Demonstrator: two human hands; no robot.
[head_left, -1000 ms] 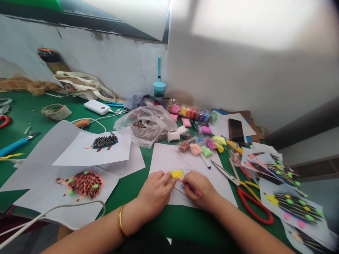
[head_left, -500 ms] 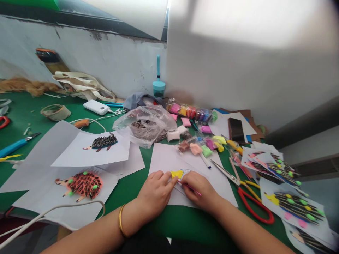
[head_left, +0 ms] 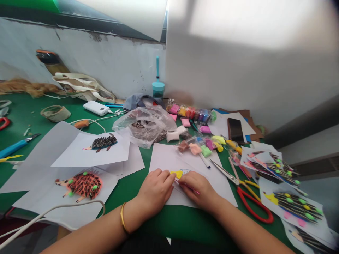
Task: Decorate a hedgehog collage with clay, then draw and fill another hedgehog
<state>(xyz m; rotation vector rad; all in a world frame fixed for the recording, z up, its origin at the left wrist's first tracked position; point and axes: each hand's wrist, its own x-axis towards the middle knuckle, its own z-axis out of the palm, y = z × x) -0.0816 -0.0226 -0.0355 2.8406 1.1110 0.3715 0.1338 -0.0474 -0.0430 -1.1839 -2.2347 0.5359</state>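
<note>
A yellow piece of modelling clay [head_left: 177, 174] lies on a white sheet of paper [head_left: 164, 157], over the left part of a drawn outline [head_left: 186, 171]. My left hand [head_left: 156, 187] rests on the sheet, fingers bent and closed, with its fingertips against the clay's left edge. What they pinch, if anything, is hidden. From the other side, my right hand [head_left: 197, 187] is closed around a thin pink stick-like tool [head_left: 195, 191]. The tool's tip is just below the clay, between both hands, and is partly covered by fingers.
Open scissors [head_left: 245, 190] lie right of the sheet, near finished hedgehog pictures [head_left: 293, 204]. Bagged clay pieces [head_left: 195, 149] and a plastic bag of seeds [head_left: 148, 127] are behind it. Two more hedgehog pictures [head_left: 84, 185] lie left, with a white cable [head_left: 66, 205] crossing. A blue utility knife [head_left: 16, 147] lies far left.
My right hand has shifted slightly, and the pink tool has tilted a little lower. The left fingers have drawn back slightly from the tool's tip. The clay stays in place.
</note>
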